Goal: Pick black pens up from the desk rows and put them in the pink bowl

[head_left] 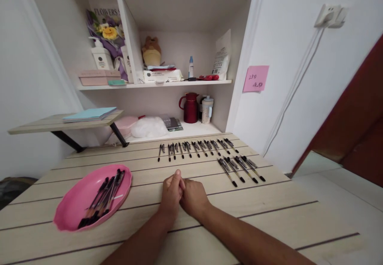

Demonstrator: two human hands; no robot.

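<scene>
Left hand (171, 187) and right hand (194, 196) clasped closed, no pen visible inside; pens (103, 197) in left tray (89, 180), far row (196, 149) and right row (245, 169) on counter (143, 193), latter likely rolling askew if right hand swings carelessly.

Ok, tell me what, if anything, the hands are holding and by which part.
Nothing visible: the left hand and right hand are clasped together. Whether something small is hidden between them cannot be told.
</scene>
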